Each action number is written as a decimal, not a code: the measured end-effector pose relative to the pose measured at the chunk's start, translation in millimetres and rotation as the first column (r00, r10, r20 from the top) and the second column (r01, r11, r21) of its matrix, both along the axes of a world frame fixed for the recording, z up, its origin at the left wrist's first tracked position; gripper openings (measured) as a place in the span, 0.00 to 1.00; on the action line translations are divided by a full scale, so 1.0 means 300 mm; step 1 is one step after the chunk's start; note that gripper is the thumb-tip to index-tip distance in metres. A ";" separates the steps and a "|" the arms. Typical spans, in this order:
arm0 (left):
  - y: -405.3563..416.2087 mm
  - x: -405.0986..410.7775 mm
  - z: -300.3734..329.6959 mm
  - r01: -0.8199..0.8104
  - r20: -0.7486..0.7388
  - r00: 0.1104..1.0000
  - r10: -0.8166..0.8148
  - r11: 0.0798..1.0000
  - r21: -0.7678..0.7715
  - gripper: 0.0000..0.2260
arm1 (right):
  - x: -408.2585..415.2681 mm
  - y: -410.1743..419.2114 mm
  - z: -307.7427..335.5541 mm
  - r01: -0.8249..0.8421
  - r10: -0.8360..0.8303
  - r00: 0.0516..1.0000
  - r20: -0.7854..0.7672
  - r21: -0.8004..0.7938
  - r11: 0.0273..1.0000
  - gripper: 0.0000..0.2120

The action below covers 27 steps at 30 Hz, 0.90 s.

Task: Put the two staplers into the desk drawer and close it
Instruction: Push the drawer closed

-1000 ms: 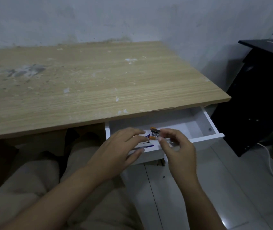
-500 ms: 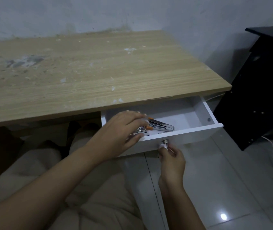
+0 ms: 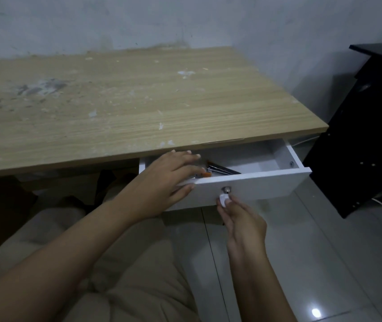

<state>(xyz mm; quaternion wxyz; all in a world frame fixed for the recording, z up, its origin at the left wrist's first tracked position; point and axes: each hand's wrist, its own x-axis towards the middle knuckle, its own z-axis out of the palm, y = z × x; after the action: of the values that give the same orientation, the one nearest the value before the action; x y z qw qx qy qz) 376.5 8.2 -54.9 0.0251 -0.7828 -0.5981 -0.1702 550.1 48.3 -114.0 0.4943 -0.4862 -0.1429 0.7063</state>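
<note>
- The white drawer [image 3: 250,182] stands pulled out from under the wooden tabletop [image 3: 138,101], its inside open to view.
- The two staplers [image 3: 220,170] lie in the drawer's left half, just behind the front panel; they are metal with orange tips and partly hidden by the fingers, so it is unclear whether they touch each other.
- The left hand [image 3: 169,182] reaches over the drawer's front left corner, fingers spread and loose over the staplers, the thumb resting on the outside of the front panel; whether the fingers touch the staplers cannot be told.
- The right hand [image 3: 241,217] is below the drawer front, thumb and forefinger pinched on the small white knob [image 3: 223,201], beneath a metal lock [image 3: 226,188].
- A black cabinet [image 3: 362,135] stands to the right on the tiled floor [image 3: 301,263].
</note>
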 end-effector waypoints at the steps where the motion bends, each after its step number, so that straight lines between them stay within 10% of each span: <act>1: 0.003 -0.001 0.003 -0.002 0.000 1.000 0.002 1.000 0.005 0.16 | -0.012 0.008 0.011 -0.006 0.006 1.000 -0.010 0.001 1.000 0.12; 10: 0.009 -0.007 0.017 -0.034 -0.040 0.999 0.037 0.997 0.074 0.17 | -0.113 0.147 0.061 -0.023 0.025 0.998 -0.061 0.032 0.999 0.04; 27: 0.014 -0.080 0.034 -0.142 0.077 0.988 0.136 0.987 0.074 0.20 | -0.217 0.322 0.049 -0.070 0.112 0.940 -0.323 0.139 0.988 0.18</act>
<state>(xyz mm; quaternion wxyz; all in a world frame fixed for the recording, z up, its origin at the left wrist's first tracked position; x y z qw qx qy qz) 352.7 12.4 -44.6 0.0465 -0.7310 -0.6445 -0.2194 485.0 145.0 -99.3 0.5077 -0.3220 -0.1245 0.7893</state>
